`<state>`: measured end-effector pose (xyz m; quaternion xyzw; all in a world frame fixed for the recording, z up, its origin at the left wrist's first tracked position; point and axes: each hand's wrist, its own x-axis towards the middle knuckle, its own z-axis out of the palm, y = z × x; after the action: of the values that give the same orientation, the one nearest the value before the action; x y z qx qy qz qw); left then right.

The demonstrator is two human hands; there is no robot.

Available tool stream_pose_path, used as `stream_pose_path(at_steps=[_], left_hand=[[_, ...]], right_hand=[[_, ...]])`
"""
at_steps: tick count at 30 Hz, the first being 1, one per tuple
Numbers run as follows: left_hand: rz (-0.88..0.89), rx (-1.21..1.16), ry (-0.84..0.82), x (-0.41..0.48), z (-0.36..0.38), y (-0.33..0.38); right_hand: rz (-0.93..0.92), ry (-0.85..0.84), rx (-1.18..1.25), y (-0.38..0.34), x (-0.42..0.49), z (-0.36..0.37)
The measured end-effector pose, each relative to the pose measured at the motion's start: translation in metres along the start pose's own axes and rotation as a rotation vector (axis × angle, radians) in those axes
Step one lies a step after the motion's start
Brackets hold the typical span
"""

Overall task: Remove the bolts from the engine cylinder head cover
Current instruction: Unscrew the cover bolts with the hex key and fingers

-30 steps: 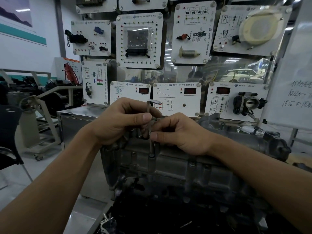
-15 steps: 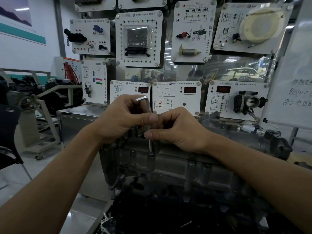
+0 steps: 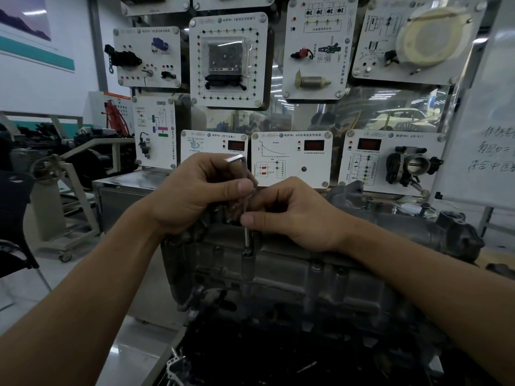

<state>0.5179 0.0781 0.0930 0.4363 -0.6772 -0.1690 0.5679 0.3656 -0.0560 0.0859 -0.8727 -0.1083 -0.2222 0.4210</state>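
Note:
A grey metal cylinder head cover (image 3: 306,274) sits on the engine in front of me. An L-shaped hex key (image 3: 244,174) stands upright with its lower tip in a bolt (image 3: 247,251) on the cover's near edge. My left hand (image 3: 200,190) grips the key's upper part, the short arm pointing left above my fingers. My right hand (image 3: 289,215) pinches the shaft lower down between thumb and fingers. Other bolts (image 3: 369,203) stand along the cover's far edge.
A display wall of white training panels (image 3: 291,160) rises right behind the engine. A whiteboard (image 3: 485,140) leans at the right. A steel cabinet (image 3: 125,196) and engine stands (image 3: 55,196) stand at the left. Dark engine parts (image 3: 278,352) lie below the cover.
The hex key's short arm has swung from pointing right to pointing left as both hands turned it. The hands stay in the same place on the key.

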Motion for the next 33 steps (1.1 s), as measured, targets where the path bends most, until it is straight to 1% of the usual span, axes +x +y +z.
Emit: stream_pose_path(at_steps=[3, 6, 10, 12, 18, 21, 26, 33], left_hand=[[-0.018, 0.002, 0.036, 0.0003, -0.0007, -0.0004], [-0.023, -0.001, 0.035, -0.0002, 0.0002, -0.0002], [-0.024, -0.006, 0.034, 0.0001, 0.0016, 0.0008], [-0.007, -0.009, -0.001, -0.0003, 0.0029, 0.0021], [-0.048, -0.108, -0.006, -0.0036, -0.0007, 0.0036], [-0.032, -0.074, -0.001, -0.0041, 0.0004, 0.0023], [-0.022, -0.060, 0.041, -0.0020, 0.0001, 0.0015], [-0.020, -0.005, 0.023, -0.0023, 0.0007, 0.0006]], right_hand=[[-0.010, 0.048, -0.032, 0.0000, 0.0009, 0.0032], [-0.026, 0.081, -0.036, -0.0005, 0.0013, 0.0034], [-0.041, 0.044, -0.056, -0.0024, 0.0007, 0.0032], [-0.035, 0.028, -0.058, -0.0030, 0.0002, 0.0026], [-0.001, 0.027, -0.012, -0.0010, 0.0007, 0.0023], [0.011, 0.030, 0.014, 0.0017, 0.0016, 0.0016], [0.002, 0.083, -0.006, 0.0024, 0.0007, 0.0022], [-0.026, 0.112, -0.035, -0.0005, 0.0010, 0.0033]])
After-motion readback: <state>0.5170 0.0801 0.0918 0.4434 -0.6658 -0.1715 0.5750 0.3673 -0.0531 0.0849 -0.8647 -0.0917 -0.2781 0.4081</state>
